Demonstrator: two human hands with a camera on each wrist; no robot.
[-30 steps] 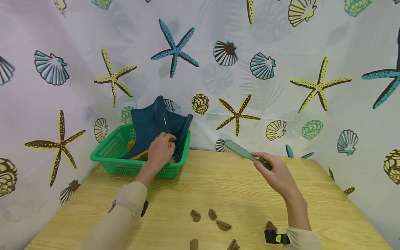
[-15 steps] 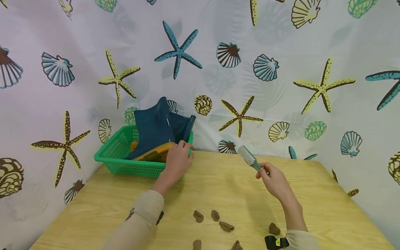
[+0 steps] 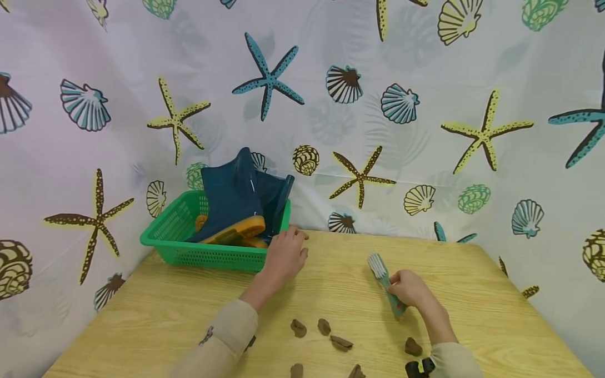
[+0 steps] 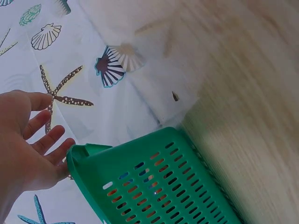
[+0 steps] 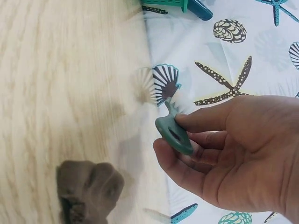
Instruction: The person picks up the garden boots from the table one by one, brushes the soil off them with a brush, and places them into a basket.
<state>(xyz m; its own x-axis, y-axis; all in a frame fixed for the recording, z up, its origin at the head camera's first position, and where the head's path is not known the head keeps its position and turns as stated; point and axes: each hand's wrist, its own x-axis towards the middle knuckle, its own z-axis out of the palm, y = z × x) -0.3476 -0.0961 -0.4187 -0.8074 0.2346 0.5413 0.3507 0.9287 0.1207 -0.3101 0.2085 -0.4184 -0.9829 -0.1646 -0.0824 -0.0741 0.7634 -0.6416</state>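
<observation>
My right hand [image 3: 410, 288] pinches the handle of a green scrub brush [image 3: 378, 267] above the right half of the table, bristle end pointing away from me. In the right wrist view, thumb and fingers close round the brush's handle end [image 5: 175, 133]. At the front right corner of the green basket [image 3: 205, 256] is my left hand [image 3: 284, 256], its fingers loosely bent and holding nothing. The left wrist view has the fingers at the basket's corner; whether they touch it I cannot tell. Dark blue rubber boots [image 3: 229, 189] with orange soles [image 3: 251, 226] lie inside.
Several brown, clay-like lumps lie on the wooden table [image 3: 329, 290], among them a folded lump [image 3: 355, 377] near the front and a rounder lump [image 3: 413, 347] by my right wrist. A white curtain [image 3: 310, 122] printed with starfish and shells hangs behind and at both sides.
My left hand has left the boots and moved right, past the basket's edge. My right hand has lowered the brush towards the table, turning its bristles into view.
</observation>
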